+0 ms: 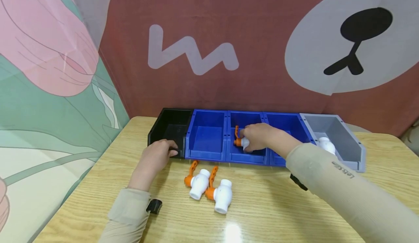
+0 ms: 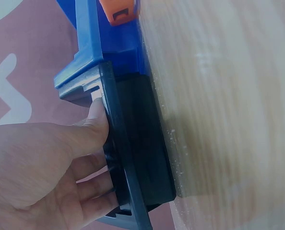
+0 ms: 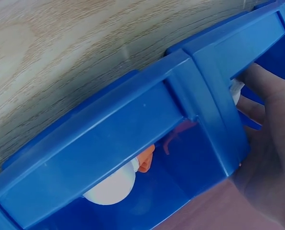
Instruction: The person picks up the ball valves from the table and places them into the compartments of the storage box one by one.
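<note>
My left hand [image 1: 159, 152] grips the front rim of the black bin [image 1: 171, 124]; the left wrist view shows the thumb on the rim and the fingers curled behind it. In the middle blue bin [image 1: 209, 152], no valve shows. One bin further right, my right hand [image 1: 258, 136] holds a white ball valve [image 1: 244, 143] with an orange handle by its white body, low inside the blue bin [image 1: 246, 157]. The fingers partly hide that body. Two more white ball valves, a left one [image 1: 199, 184] and a right one [image 1: 223, 195], lie on the table before the bins.
The bins stand in a row against a printed cloth [image 1: 209, 90]. A grey bin [image 1: 350, 141] at the right end contains a white valve [image 1: 326, 145]. The right wrist view shows another white valve [image 3: 113, 187] in the neighbouring blue bin. Wooden table [image 1: 262, 206] lies in front.
</note>
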Demonstrator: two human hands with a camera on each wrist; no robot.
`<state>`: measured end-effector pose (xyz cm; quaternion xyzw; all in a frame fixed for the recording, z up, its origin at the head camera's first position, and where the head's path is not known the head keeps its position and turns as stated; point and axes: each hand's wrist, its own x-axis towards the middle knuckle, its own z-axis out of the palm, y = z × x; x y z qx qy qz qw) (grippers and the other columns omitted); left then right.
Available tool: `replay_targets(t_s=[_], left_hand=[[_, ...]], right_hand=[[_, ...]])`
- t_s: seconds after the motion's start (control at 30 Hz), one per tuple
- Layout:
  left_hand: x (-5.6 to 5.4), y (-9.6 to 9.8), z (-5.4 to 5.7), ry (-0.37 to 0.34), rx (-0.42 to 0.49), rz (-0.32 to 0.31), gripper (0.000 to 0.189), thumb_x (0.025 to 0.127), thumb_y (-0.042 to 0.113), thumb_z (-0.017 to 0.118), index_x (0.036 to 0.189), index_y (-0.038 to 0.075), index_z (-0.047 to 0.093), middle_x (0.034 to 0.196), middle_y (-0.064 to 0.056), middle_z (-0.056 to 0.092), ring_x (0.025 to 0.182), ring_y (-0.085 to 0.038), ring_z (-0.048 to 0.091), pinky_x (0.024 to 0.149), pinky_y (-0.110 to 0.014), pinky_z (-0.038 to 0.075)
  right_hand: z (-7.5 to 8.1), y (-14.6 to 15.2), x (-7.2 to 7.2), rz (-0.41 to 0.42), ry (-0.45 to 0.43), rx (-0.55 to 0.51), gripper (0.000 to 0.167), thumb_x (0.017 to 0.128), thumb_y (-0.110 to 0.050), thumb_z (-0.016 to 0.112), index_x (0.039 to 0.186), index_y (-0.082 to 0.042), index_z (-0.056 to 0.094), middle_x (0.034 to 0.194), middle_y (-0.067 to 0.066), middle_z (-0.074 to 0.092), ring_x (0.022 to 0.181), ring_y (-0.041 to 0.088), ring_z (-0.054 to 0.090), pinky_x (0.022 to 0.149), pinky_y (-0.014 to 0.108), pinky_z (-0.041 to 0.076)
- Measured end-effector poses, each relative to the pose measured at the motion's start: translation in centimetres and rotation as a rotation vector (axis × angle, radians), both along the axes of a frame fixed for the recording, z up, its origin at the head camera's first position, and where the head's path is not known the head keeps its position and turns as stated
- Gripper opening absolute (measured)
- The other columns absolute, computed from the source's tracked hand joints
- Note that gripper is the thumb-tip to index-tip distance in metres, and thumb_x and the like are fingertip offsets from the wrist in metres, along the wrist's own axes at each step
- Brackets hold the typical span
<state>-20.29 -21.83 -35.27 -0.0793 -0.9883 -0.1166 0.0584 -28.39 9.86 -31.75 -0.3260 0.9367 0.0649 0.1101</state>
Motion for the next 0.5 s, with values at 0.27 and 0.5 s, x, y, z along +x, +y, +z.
replay_targets(t_s=[0.27,0.5], left_hand=[[-0.07,-0.09,-0.04,0.008,-0.004,0.000,0.017,0.093,0.021,0.070,0.104,0.008,0.074,0.102,-0.011,0.070,0.093,-0.031,0.066,0.084,-0.048,0.055],[0.02,0.03,-0.02,0.009,-0.005,-0.004,0.017,0.093,0.021,0.070,0.105,0.008,0.074,0.101,-0.011,0.070,0.094,-0.031,0.066,0.084,-0.048,0.055]], right_hand=[[0.06,-0.08,0.04,-0.027,-0.017,-0.003,0.048,0.084,-0.035,0.079,0.125,-0.011,0.067,0.110,0.008,0.065,0.091,0.023,0.062,0.083,0.045,0.054],[0.73,0.21,0.85,0.014,0.042,-0.033,0.041,0.087,-0.033,0.077,0.122,-0.012,0.068,0.112,0.009,0.066,0.096,0.026,0.064,0.086,0.048,0.054]])
